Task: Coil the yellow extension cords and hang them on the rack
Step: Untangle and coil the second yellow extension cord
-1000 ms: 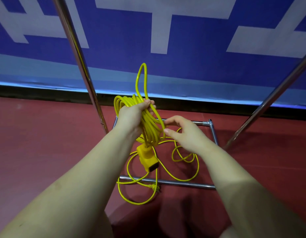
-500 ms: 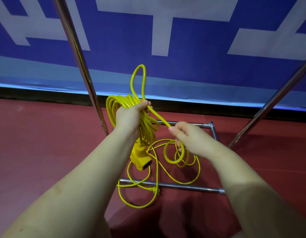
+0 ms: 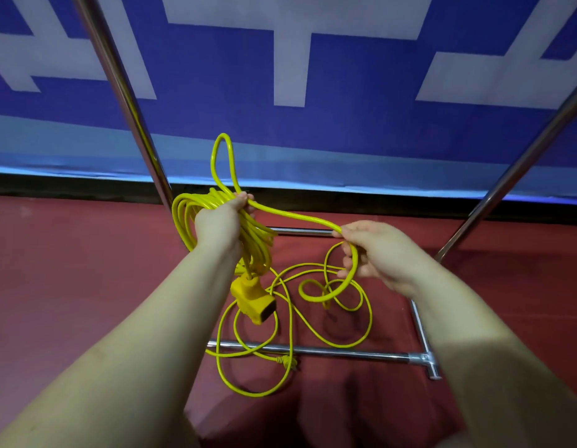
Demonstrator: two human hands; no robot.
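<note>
My left hand (image 3: 220, 221) grips a bundle of coiled yellow extension cord (image 3: 187, 211), with one loop sticking up above the fist. The yellow socket block (image 3: 254, 300) hangs below that hand. A strand runs from the left fist across to my right hand (image 3: 376, 253), whose fingers curl round it. Below the right hand the cord drops in loose loops (image 3: 313, 321) onto the red floor, with the plug end (image 3: 286, 361) lying near the rack's front base bar. The chrome rack (image 3: 352, 353) stands around the cord.
Two slanted chrome rack poles rise at left (image 3: 125, 101) and right (image 3: 523, 156). The rack's base bars frame the loose cord on the red floor (image 3: 70, 270). A blue and white banner wall (image 3: 345, 92) stands right behind the rack.
My right hand has slid out to the right along the cord, drawing a longer strand away from the left fist. The left hand keeps the coil, shifted slightly left.
</note>
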